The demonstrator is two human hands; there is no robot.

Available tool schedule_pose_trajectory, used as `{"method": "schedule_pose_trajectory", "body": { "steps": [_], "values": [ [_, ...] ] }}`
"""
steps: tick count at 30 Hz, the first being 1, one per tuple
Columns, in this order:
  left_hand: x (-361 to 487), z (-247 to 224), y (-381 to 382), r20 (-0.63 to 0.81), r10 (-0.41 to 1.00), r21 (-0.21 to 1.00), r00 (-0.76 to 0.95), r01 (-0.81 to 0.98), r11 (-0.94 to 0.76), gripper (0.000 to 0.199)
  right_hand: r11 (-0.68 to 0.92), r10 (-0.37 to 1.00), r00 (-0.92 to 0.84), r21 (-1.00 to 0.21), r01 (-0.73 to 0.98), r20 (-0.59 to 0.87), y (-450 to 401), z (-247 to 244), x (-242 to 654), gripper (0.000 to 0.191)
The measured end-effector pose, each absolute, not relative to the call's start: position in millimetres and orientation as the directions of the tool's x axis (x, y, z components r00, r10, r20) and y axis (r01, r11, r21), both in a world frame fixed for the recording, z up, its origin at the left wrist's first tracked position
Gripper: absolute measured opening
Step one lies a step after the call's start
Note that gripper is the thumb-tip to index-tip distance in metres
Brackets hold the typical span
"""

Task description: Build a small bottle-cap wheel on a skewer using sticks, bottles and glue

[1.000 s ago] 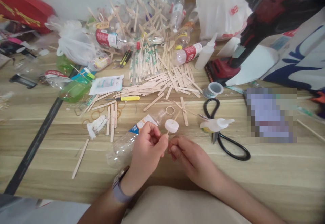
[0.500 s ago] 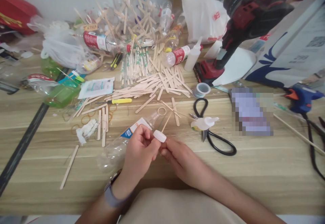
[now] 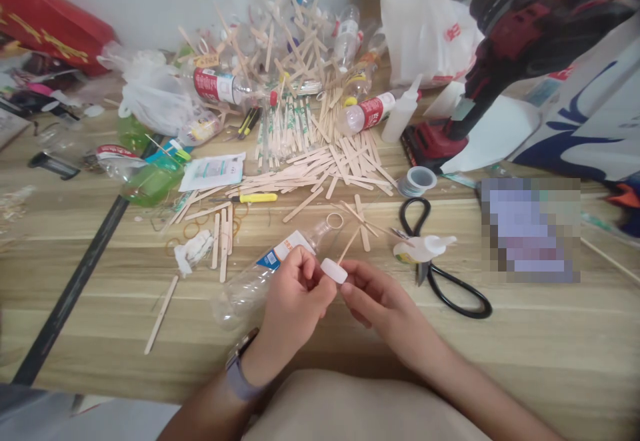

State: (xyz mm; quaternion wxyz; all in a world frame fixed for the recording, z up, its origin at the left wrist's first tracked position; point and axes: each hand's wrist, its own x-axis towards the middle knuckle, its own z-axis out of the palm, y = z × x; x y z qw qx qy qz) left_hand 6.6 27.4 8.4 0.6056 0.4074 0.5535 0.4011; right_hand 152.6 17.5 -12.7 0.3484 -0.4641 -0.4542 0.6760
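My left hand (image 3: 300, 294) pinches a white bottle cap (image 3: 334, 271) between thumb and fingers. From the cap a thin wooden stick (image 3: 349, 245) points up and away. My right hand (image 3: 375, 297) is closed at the cap's right side, its fingertips touching or very near it; whether they grip the cap or the stick's hidden end is unclear. Behind my left hand a clear plastic bottle (image 3: 245, 291) with a blue and white label lies on its side, its open neck pointing up and right.
Black-handled scissors (image 3: 457, 291) lie to the right under a small glue bottle (image 3: 425, 249). Behind are a wire spool (image 3: 417, 181), a heap of craft sticks (image 3: 320, 167), a yellow-handled tool (image 3: 257, 197) and a red and black power drill (image 3: 480, 87). A pixelated phone-like object (image 3: 525, 227) lies right.
The view has shifted, so the table items appear farther right. My right hand's fingers have risen closer around the cap's right side. My left hand still holds the cap.
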Motion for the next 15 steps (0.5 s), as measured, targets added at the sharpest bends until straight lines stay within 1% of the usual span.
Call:
{"method": "schedule_pose_trajectory", "body": {
  "steps": [2,5,9,12,15],
  "values": [
    [7.1,8.5,27.0,-0.349,0.934,0.936,0.074,-0.034,0.352,0.031,-0.423,0.866,-0.366,-0.89,-0.17,-0.341,17.5,-11.7,151.5,0.044],
    [8.8,8.8,27.4,-0.353,0.931,0.934,0.092,-0.025,0.356,0.032,-0.455,0.859,-0.377,-0.852,-0.257,-0.346,18.4,-11.1,149.6,0.043],
    [10.9,10.1,27.4,-0.35,0.93,0.936,0.107,-0.001,0.353,0.034,-0.46,0.883,-0.276,-0.814,-0.355,-0.379,20.7,-11.7,149.4,0.04],
    [11.1,10.9,26.8,-0.35,0.93,0.936,0.11,-0.005,0.352,0.033,-0.442,0.897,-0.216,-0.809,-0.389,-0.386,21.6,-11.9,150.2,0.039],
    [10.9,10.6,26.9,-0.355,0.928,0.934,0.113,-0.004,0.357,0.033,-0.436,0.899,-0.208,-0.834,-0.339,-0.385,21.0,-12.1,150.3,0.039]
  ]
}}
